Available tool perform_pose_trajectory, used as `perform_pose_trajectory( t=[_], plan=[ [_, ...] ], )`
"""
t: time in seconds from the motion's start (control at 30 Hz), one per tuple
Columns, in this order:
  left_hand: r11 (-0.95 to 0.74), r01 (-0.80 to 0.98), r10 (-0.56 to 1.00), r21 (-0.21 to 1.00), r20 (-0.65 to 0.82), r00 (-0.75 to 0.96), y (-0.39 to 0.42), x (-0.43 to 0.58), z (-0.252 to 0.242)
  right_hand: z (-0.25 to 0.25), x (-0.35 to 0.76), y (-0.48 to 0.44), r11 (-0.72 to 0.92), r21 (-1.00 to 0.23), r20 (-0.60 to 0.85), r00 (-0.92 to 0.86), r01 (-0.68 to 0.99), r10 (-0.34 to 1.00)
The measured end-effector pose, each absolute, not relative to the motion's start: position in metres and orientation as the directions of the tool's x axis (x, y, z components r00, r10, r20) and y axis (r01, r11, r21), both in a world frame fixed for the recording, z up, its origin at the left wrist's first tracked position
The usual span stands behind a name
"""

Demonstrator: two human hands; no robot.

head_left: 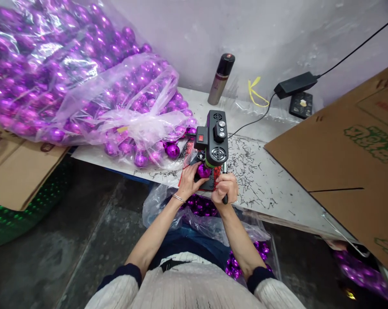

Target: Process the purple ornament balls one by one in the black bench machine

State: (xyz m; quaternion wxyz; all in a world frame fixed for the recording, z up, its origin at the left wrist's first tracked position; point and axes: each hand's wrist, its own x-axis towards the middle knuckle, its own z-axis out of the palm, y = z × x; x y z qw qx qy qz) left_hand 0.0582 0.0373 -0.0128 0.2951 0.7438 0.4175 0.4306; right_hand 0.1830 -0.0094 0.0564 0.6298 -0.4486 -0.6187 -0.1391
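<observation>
A small black bench drill press (pixel 217 135) with a red switch stands on the white tabletop. My left hand (pixel 191 180) holds a shiny purple ball (pixel 203 171) under the drill head, thumb and fingers closed on its sides. The drill's tip is hidden from above. To the right of the machine, my right hand (pixel 225 189) is wrapped round the black lever handle (pixel 225 200). Just behind my left hand, a loose purple ball (pixel 172 151) lies by the mouth of a large clear plastic bag (pixel 126 96) full of similar balls.
Dark shavings (pixel 254 171) litter the table right of the drill. Behind it stand a spray can (pixel 221 79), a yellow tie (pixel 256 92) and a black power adapter (pixel 296 85) with its cable. A cardboard box (pixel 348 146) borders the right. Purple balls in plastic (pixel 202 206) lie below the table edge.
</observation>
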Motion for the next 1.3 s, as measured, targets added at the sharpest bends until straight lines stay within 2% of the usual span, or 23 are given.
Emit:
perform_pose_trajectory(
  t=[0.2, 0.37, 0.43, 0.57, 0.7, 0.83, 0.9, 1.0, 1.1, 1.17, 1.23, 1.3],
  plan=[
    [-0.477, 0.345, 0.874, 0.808, 0.394, 0.285, 0.039, 0.057, -0.014, 0.052, 0.185, -0.009, 0.53, -0.4, 0.891, 0.181, 0.747, 0.417],
    [-0.47, 0.324, 0.877, 0.821, 0.394, 0.273, 0.041, 0.057, -0.014, 0.054, 0.184, -0.007, 0.616, -0.292, 0.934, 0.08, 0.732, 0.348],
    [-0.461, 0.325, 0.882, 0.826, 0.387, 0.268, 0.043, 0.058, -0.013, 0.064, 0.183, -0.008, 0.599, -0.33, 0.923, 0.116, 0.73, 0.366],
    [-0.498, 0.319, 0.862, 0.807, 0.419, 0.287, 0.041, 0.055, -0.012, 0.1, 0.181, -0.013, 0.542, -0.49, 0.846, 0.222, 0.682, 0.485],
    [-0.622, 0.374, 0.78, 0.688, 0.503, 0.372, 0.003, 0.037, -0.015, 0.124, 0.18, -0.018, 0.523, -0.553, 0.803, 0.247, 0.648, 0.543],
    [-0.787, 0.402, 0.607, 0.468, 0.474, 0.637, -0.048, 0.014, -0.02, 0.114, 0.181, -0.02, 0.541, -0.503, 0.833, 0.211, 0.675, 0.511],
    [-0.794, 0.435, 0.603, 0.424, 0.457, 0.654, -0.052, 0.008, -0.018, 0.107, 0.181, -0.02, 0.561, -0.484, 0.846, 0.194, 0.671, 0.497],
    [-0.665, 0.616, 0.737, 0.422, 0.501, 0.453, -0.015, 0.003, -0.003, 0.102, 0.181, -0.02, 0.569, -0.478, 0.849, 0.186, 0.67, 0.494],
    [-0.397, 0.813, 0.874, 0.425, 0.446, 0.194, 0.05, 0.001, 0.021, 0.103, 0.18, -0.02, 0.568, -0.479, 0.848, 0.184, 0.669, 0.498],
    [-0.28, 0.883, 0.933, 0.376, 0.325, 0.157, 0.088, 0.001, 0.035, 0.103, 0.181, -0.021, 0.574, -0.472, 0.851, 0.175, 0.669, 0.495],
    [-0.236, 0.906, 0.963, 0.351, 0.212, 0.168, 0.114, -0.001, 0.045, 0.103, 0.181, -0.021, 0.577, -0.464, 0.853, 0.165, 0.672, 0.495],
    [-0.225, 0.877, 0.972, 0.424, 0.157, 0.173, 0.124, -0.003, 0.048, 0.104, 0.182, -0.021, 0.577, -0.457, 0.854, 0.152, 0.678, 0.497]
  ],
)
